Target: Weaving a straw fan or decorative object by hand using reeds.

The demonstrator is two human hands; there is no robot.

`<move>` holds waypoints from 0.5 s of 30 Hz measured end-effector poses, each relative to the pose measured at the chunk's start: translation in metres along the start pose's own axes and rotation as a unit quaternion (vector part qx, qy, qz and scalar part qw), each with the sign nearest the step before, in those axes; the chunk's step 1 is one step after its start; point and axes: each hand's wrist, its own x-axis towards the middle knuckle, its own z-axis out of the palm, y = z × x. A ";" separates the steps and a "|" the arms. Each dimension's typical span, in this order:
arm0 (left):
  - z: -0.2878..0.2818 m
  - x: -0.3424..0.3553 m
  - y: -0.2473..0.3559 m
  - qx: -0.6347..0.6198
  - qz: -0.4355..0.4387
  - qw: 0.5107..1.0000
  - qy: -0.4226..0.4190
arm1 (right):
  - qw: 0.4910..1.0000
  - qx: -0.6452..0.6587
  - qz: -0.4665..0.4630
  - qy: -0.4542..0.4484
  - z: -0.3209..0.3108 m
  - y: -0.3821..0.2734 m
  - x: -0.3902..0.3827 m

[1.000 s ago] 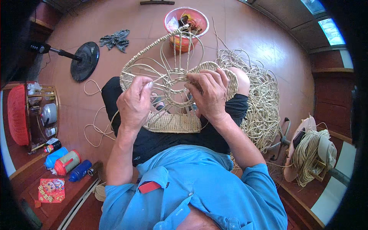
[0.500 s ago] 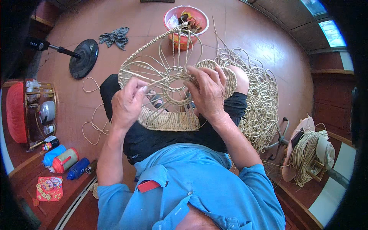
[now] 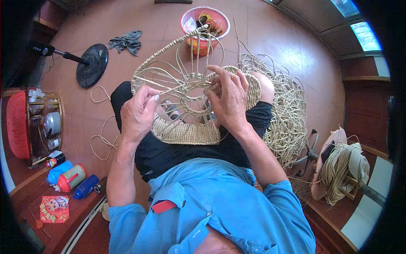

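Note:
Over my lap lies a pale woven openwork piece (image 3: 186, 132), with a braided ring at its centre, cords fanning out from it, a wrapped curved rim and a dense woven band along the near side. At its left, my left hand (image 3: 140, 111) is closed, pinching a strand of cord (image 3: 169, 90) that runs to the ring. My right hand (image 3: 229, 95) rests at the ring's right side, thumb bent against the weave and index finger lifted. Its fingers curl over the edge there. Beyond that hand, a round tightly woven part (image 3: 254, 91) lies over my right thigh.
A big heap of loose cord (image 3: 289, 114) lies on the floor to the right, near a cord-loaded stand (image 3: 338, 169). A pink bucket (image 3: 226, 36) stands ahead. A black round base with a pole (image 3: 92, 65), a grey cloth (image 3: 126, 42) and several bottles (image 3: 72, 178) are on the left.
My right index finger has lifted and straightened away from the weave. My left hand has shifted slightly left, still pinching the strand.

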 end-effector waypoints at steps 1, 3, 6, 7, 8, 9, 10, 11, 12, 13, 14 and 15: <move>-0.001 0.000 -0.001 -0.005 0.011 1.000 0.004 | 1.000 0.000 -0.007 0.004 0.000 0.001 0.000; -0.002 -0.002 -0.002 0.011 0.027 1.000 0.011 | 1.000 0.009 -0.009 0.003 -0.001 0.003 -0.001; -0.001 -0.004 -0.004 0.005 0.036 0.999 0.008 | 0.999 -0.003 -0.032 0.001 0.000 0.008 -0.003; -0.001 -0.004 -0.005 0.003 0.039 0.999 0.012 | 0.999 -0.003 -0.032 0.002 0.002 0.010 -0.004; -0.001 -0.004 -0.006 -0.003 0.037 0.999 0.009 | 0.998 -0.025 -0.062 0.022 0.005 0.012 -0.005; -0.001 -0.005 -0.007 -0.002 0.026 1.000 0.005 | 0.994 -0.044 -0.088 0.041 0.007 0.013 -0.006; -0.002 -0.005 -0.008 -0.010 0.033 0.999 0.008 | 0.994 -0.046 -0.093 0.040 0.010 0.015 -0.007; -0.002 -0.006 -0.008 -0.006 0.033 0.999 0.008 | 0.991 -0.066 -0.103 0.053 0.013 0.015 -0.008; -0.002 -0.006 -0.008 -0.001 0.024 1.000 0.001 | 0.987 -0.086 -0.114 0.068 0.015 0.016 -0.009; -0.002 -0.007 -0.008 -0.001 0.036 0.999 0.008 | 0.987 -0.086 -0.114 0.069 0.016 0.017 -0.009; -0.002 -0.008 -0.008 0.004 0.047 0.999 0.012 | 0.987 -0.083 -0.117 0.069 0.016 0.017 -0.009; -0.002 -0.009 -0.006 0.009 0.052 0.999 0.010 | 0.987 -0.076 -0.119 0.075 0.015 0.017 -0.010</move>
